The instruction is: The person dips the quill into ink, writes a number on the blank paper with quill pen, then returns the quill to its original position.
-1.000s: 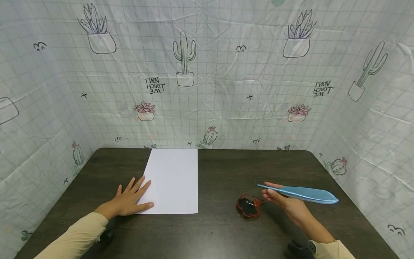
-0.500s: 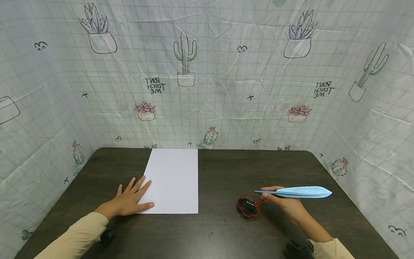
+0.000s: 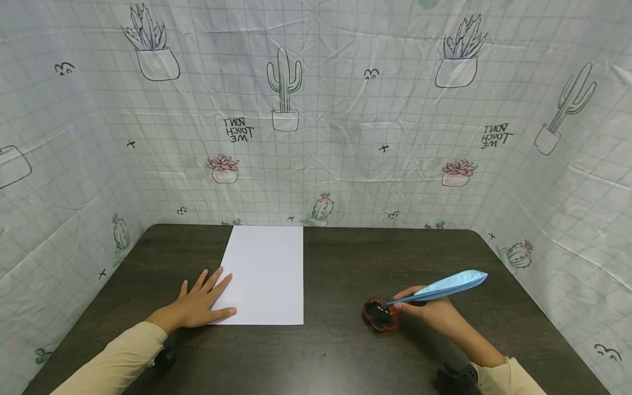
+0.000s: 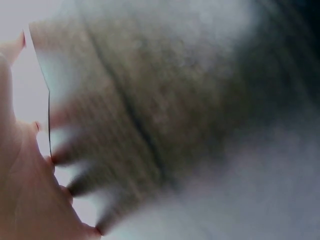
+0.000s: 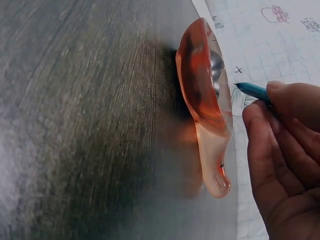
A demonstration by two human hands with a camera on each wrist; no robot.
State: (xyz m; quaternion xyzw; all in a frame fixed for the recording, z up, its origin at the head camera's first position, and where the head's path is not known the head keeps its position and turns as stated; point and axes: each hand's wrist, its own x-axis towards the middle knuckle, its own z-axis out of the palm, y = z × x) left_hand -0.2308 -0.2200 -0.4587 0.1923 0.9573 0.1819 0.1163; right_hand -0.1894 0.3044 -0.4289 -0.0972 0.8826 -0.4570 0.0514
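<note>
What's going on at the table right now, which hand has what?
A person sits at a dark table. The right hand pinches a light blue feather quill, its tip angled down at the small orange-red ink dish with dark ink in it; whether the tip touches the ink cannot be told. The left hand lies flat, fingers spread, on the near left corner of a blank white sheet of paper.

A dark wooden table (image 3: 336,351) bears white paper (image 3: 264,274) and an orange ink dish (image 3: 379,317).
</note>
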